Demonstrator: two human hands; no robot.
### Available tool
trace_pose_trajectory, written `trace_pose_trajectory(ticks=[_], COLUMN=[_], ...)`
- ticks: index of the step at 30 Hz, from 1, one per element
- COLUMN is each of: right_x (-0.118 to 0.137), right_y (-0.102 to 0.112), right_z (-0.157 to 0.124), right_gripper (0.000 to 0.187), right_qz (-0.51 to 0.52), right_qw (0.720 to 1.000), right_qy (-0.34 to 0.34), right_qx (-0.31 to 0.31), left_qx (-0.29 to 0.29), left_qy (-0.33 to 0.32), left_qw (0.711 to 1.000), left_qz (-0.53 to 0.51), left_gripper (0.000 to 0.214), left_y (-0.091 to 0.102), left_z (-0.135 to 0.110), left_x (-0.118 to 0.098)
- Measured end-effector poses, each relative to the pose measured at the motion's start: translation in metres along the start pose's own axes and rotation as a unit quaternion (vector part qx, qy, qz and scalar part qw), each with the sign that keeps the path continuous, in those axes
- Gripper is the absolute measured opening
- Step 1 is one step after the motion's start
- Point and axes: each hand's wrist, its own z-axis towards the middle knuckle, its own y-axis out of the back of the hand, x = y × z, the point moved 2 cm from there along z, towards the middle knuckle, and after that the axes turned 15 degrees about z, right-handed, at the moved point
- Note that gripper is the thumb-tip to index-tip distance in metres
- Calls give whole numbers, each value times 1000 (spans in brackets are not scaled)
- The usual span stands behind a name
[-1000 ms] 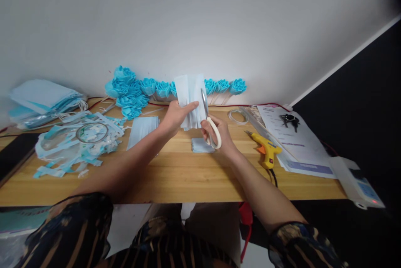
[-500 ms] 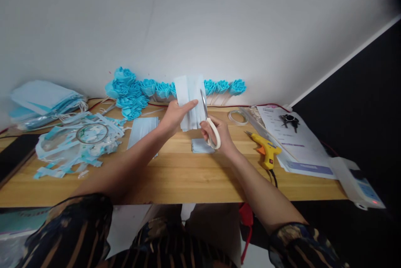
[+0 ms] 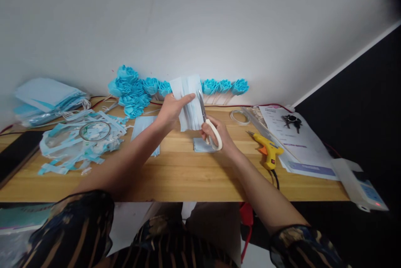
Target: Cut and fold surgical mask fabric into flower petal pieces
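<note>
My left hand [image 3: 173, 108] is closed on a stack of pale blue mask sheets [image 3: 188, 86], its thumb lying across the front. The stack is held up above the table, slightly fanned at its left side. My right hand [image 3: 221, 130] grips white-handled scissors [image 3: 215, 136], fingers in the loops. Their blades point upward along the stack's right edge; whether they are in the material I cannot tell. Beneath my right hand lies a small folded pale blue piece [image 3: 202, 144]. Partly behind my left forearm is another pile of blue sheets [image 3: 142, 128].
Blue fabric flowers [image 3: 131, 88] line the wall. Left are cut scraps [image 3: 62, 144] with a tape roll [image 3: 95, 131] and a bag of masks [image 3: 46, 96]. Right are a yellow glue gun [image 3: 267, 149], another tape roll [image 3: 239, 117], papers [image 3: 288, 142], keys [image 3: 292, 121] and a power strip [image 3: 360, 184].
The stack and my left hand have moved slightly left, and the stack has fanned a little more. The scissors stay at its right edge. The whole view has shifted slightly.
</note>
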Motion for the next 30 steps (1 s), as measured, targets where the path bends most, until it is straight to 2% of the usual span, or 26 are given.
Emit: trace_pose_trajectory(ticks=[10, 18, 30], right_x=[3, 2, 3], right_y=[5, 7, 4], right_z=[1, 3, 1], right_gripper=[59, 54, 61], right_qz=[-27, -15, 10], right_qw=[1000, 999, 999], right_qy=[4, 40, 24], right_qx=[-7, -34, -47], left_qx=[18, 23, 19], left_qy=[13, 16, 23], left_qw=[999, 999, 1000], left_qz=[46, 36, 10], left_gripper=[38, 36, 38], left_y=[-5, -10, -12], left_z=[-6, -6, -10], left_x=[-3, 8, 6])
